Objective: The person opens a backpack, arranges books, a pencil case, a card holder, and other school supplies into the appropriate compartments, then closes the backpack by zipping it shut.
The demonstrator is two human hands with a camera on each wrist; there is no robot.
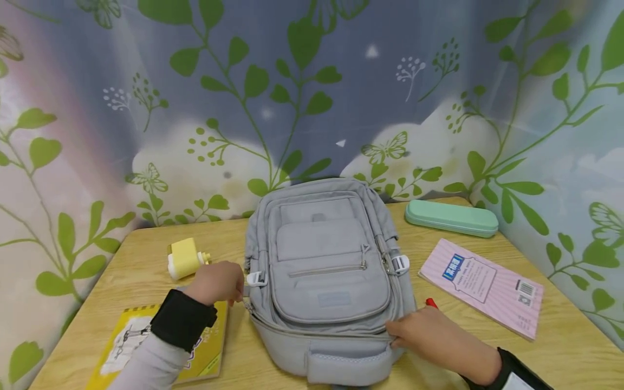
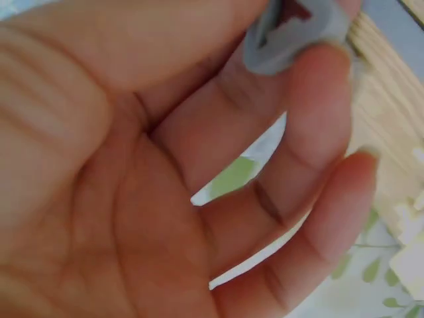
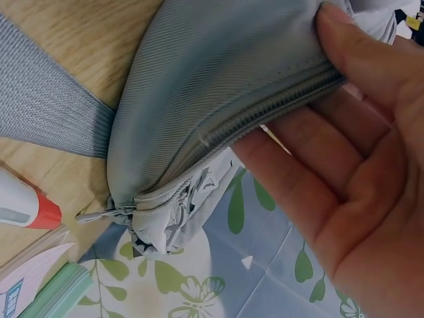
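Observation:
A grey backpack (image 1: 331, 281) lies on its back on the table, its handle (image 1: 348, 365) toward me. At its left side my left hand (image 1: 219, 281) pinches a grey zipper pull (image 2: 271, 53) between thumb and fingers; the other fingers are loosely bent. My right hand (image 1: 429, 330) grips the bag's edge near the handle on the right. In the right wrist view the thumb lies on the grey fabric (image 3: 245, 59), and the fingers are on the other side of the zipper (image 3: 278, 106). The zipper at the bag's left corner is partly hidden by my left hand.
A yellow notebook (image 1: 214, 346) lies under my left forearm, with a yellow-and-white object (image 1: 184, 259) behind it. On the right are a mint-green case (image 1: 450, 218), a pink book (image 1: 482, 287) and a red-tipped item (image 3: 26, 205). A patterned curtain (image 1: 312, 108) hangs behind the table.

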